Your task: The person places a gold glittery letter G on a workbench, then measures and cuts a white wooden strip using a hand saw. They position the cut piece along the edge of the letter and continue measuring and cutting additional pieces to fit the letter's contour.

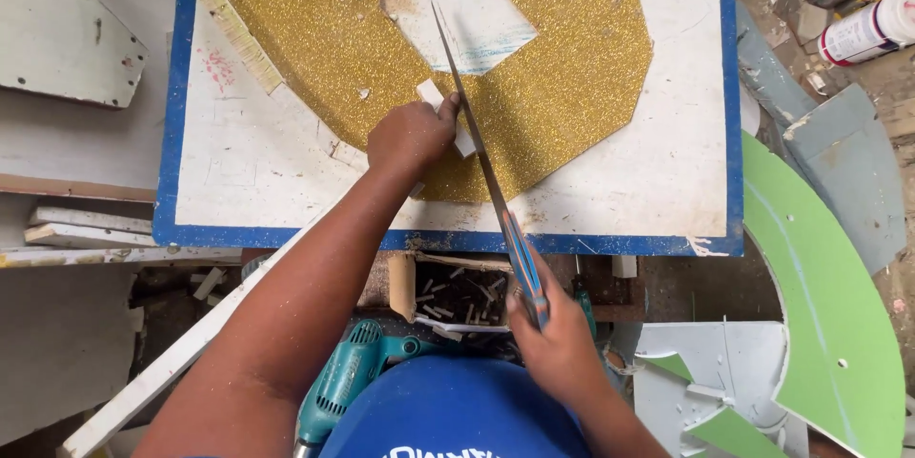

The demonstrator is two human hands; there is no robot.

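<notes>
My left hand [410, 134] pinches a small white block [431, 93] against the gold glitter shape [572, 67] that lies on a white board with a blue border [238, 172]. In my right hand [558, 339] is a long knife, gripped by its blue and orange handle [526, 272]. Its thin blade [472, 124] runs up and to the left, pressing against the white block beside my left fingers.
A teal power drill [343, 377] lies below the board by my lap. An open box of small sticks [457, 296] sits under the board's edge. Green curved panels [820, 315] lie at the right, cans [858, 34] at the top right, and grey offcuts [67, 29] on the left.
</notes>
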